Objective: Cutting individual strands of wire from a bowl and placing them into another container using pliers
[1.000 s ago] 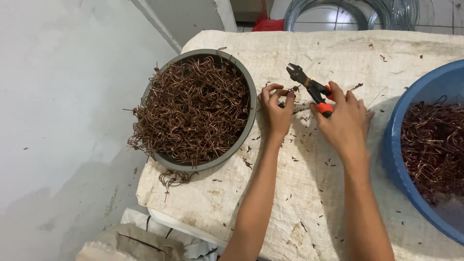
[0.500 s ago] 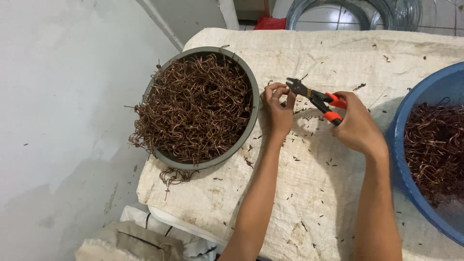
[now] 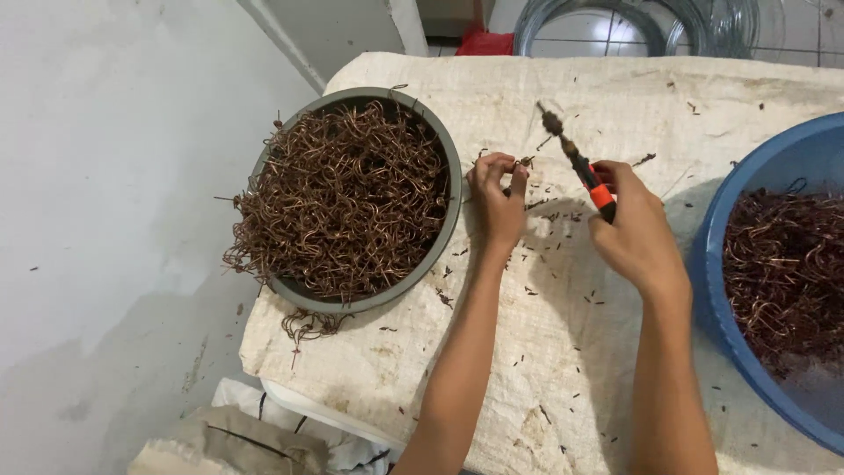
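Note:
My left hand [image 3: 497,198] pinches a small bent piece of copper wire [image 3: 525,163] just right of the grey round basin [image 3: 454,189], which is heaped with curled copper wire pieces [image 3: 347,198]. My right hand [image 3: 637,224] grips orange-handled pliers [image 3: 576,163]; their dark jaws point up and left, raised above the cloth and apart from the wire piece.
A blue basin [image 3: 716,290] holding more copper wire [image 3: 787,273] sits at the right. A stained white cloth [image 3: 545,369] strewn with small wire bits covers the table. Coiled wire hoops [image 3: 615,22] lie beyond the far edge. The floor drops away at the left.
My right hand has swung the pliers up and away from the wire piece, jaws now pointing up-left. My left hand has stayed beside the grey basin with the wire.

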